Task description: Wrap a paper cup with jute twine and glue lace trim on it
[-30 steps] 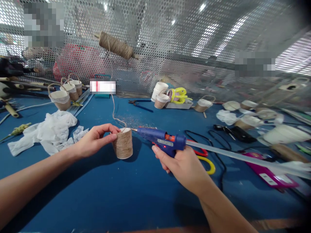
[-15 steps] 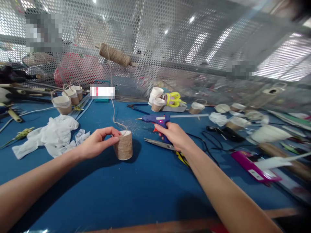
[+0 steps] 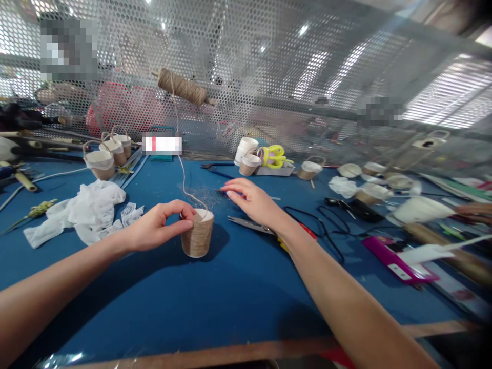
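My left hand (image 3: 165,224) is closed on the rim of a small paper cup (image 3: 197,241) wrapped in brown twine, thumb outside and fingers at the edge. A twine strand (image 3: 183,179) runs from the cup's top up to a spool (image 3: 181,87) at the mesh. With its fingers stretched out and holding nothing, my right hand (image 3: 251,202) hovers to the right of the cup. Mostly hidden behind it lies the blue glue gun (image 3: 220,191), its nozzle tip showing. Scissors (image 3: 249,224) rest partly beneath my right wrist.
White lace cloth (image 3: 92,205) lies at left, near several handled cups (image 3: 100,165). More cups (image 3: 309,169) and yellow-handled scissors (image 3: 273,156) stand at the back. Black cable (image 3: 323,230) and a magenta power strip (image 3: 395,261) lie at right. Perforated mesh (image 3: 246,61) rises behind.
My right hand has let go of the glue gun, which now lies on the table, and has moved slightly left with fingers extended. My left hand still holds the cup, now shifted slightly.
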`<state>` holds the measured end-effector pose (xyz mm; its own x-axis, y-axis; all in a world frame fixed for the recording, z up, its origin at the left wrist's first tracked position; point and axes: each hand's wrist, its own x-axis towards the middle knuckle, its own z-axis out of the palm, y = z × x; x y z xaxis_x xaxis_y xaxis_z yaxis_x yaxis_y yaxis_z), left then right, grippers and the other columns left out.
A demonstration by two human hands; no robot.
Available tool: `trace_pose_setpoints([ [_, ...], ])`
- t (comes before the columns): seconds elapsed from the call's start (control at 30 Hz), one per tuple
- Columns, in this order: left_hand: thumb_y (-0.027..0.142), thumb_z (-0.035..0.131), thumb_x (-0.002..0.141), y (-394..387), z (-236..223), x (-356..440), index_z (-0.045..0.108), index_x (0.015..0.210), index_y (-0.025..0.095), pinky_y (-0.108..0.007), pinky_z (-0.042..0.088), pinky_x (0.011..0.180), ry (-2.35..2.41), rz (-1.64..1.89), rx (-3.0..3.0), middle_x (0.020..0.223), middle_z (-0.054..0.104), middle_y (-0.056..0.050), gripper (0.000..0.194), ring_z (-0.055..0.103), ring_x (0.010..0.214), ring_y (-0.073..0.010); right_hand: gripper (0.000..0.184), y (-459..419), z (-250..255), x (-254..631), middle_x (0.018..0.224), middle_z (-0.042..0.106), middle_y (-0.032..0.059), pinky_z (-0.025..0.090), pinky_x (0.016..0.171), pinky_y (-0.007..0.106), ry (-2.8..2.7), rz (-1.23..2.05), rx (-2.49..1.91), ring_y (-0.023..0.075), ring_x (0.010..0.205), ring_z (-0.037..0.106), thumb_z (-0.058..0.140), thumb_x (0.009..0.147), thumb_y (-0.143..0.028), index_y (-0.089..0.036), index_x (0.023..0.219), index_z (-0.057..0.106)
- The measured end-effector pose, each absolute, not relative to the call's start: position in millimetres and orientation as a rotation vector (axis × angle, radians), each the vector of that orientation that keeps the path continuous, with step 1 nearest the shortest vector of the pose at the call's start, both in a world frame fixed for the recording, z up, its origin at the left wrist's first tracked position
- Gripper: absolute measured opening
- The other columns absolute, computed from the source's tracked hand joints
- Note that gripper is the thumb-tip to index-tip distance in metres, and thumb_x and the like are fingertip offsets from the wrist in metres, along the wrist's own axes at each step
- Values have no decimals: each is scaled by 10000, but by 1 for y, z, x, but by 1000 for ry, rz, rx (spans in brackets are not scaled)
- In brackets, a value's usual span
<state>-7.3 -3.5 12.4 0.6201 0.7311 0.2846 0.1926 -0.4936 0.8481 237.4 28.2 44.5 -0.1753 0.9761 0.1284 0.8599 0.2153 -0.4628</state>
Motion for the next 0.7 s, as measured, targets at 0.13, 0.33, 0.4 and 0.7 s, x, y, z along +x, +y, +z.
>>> trace_pose_setpoints([
  [0.13,269,500,857,-7,20,-7,553,790,143,-305,431,839,669,738,1958,974,628,-90,152,562,947,-190,292,6,63,215,1213,591,46,386,963,289,-2356,823,-977,141,1112,534,382,927,-288,-187,1041,631],
  [0.33,306,534,847,-9,23,-6,552,784,137,-303,447,789,635,696,1814,953,635,-85,181,572,905,-185,260,-4,68,208,759,615,14,433,674,236,-2353,865,-1060,120,712,547,433,895,-330,-159,791,598],
  [0.4,332,559,832,-8,22,-6,554,780,134,-298,451,761,651,700,1761,942,637,-82,205,575,860,-175,221,-11,69,211,689,567,-7,406,591,222,-2303,819,-1094,106,629,496,490,862,-331,-161,750,576],
  [0.7,374,594,805,-11,21,-1,556,778,134,-312,452,763,676,705,1666,938,640,-81,245,578,859,-177,146,-43,63,217,623,500,-29,368,502,200,-2194,777,-1190,83,544,426,519,837,-257,-164,737,569],
])
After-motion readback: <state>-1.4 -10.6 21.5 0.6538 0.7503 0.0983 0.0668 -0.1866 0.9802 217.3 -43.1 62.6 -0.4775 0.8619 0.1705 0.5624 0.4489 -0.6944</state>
